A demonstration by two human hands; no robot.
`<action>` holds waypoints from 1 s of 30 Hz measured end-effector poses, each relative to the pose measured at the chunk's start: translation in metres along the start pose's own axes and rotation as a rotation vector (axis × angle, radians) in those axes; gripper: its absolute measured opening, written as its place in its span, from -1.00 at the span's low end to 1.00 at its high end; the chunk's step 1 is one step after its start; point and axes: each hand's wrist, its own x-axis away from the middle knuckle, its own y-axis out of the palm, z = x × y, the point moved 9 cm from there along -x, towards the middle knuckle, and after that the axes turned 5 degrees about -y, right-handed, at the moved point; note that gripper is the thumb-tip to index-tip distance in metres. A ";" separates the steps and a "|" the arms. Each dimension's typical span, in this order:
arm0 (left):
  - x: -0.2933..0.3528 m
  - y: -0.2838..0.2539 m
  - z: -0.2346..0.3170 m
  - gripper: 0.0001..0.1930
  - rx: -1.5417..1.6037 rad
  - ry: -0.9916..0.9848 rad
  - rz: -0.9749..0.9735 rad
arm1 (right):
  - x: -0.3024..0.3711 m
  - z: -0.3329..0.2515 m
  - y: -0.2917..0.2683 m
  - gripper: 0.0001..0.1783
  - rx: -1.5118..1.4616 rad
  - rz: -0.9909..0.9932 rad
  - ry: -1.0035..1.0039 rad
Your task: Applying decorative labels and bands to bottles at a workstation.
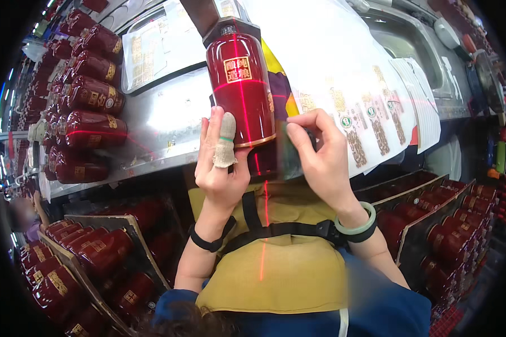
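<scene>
The glossy dark-red cylindrical bottle (240, 90) lay on the steel bench, long axis running away from the person. The left hand (222, 163) gripped its base; the right hand (315, 151), just beside, pinched a dark flat piece (291, 154).

Steel worktable (168, 121) carries a row of dark red bottles (93, 95) lying on their sides along its left end. White sheets of gold labels (371, 118) lie spread at right. Crates of red bottles stand below: one lower left (67, 264), one lower right (444, 219). Framed paper sheet (157, 45) at rear.
</scene>
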 end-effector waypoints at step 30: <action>-0.063 0.035 -0.063 -0.45 0.963 -0.808 -0.366 | -0.085 -0.110 0.050 -0.82 0.452 -0.305 -0.682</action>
